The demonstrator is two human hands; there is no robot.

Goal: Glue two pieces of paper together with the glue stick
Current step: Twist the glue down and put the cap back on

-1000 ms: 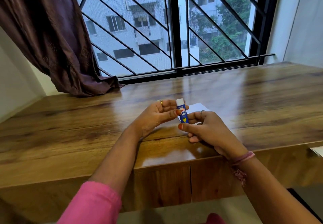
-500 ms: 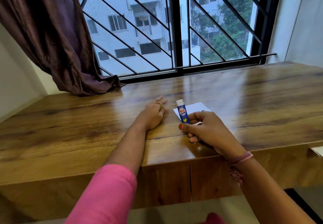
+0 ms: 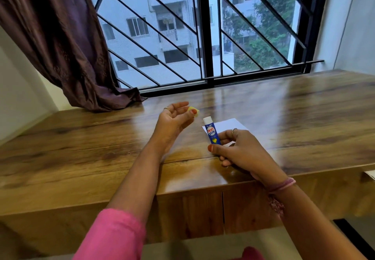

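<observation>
My right hand (image 3: 243, 152) grips a blue glue stick (image 3: 211, 130) upright by its lower half, white tip pointing up, just above the wooden table (image 3: 81, 138). A white sheet of paper (image 3: 229, 124) lies flat on the table behind the stick, partly hidden by my right hand. I cannot tell whether it is one sheet or two. My left hand (image 3: 172, 121) is raised to the left of the stick, palm turned inward, and pinches a small yellow cap (image 3: 191, 109) between thumb and fingertip.
A dark curtain (image 3: 60, 46) hangs down onto the table's far left corner. A barred window (image 3: 203, 36) runs along the back edge. The corner of a white item (image 3: 370, 173) shows at the right, below the table's front edge.
My left hand left the glue stick, dropped to the table on the left, then rose holding the yellow cap. The right hand has kept the stick nearly still.
</observation>
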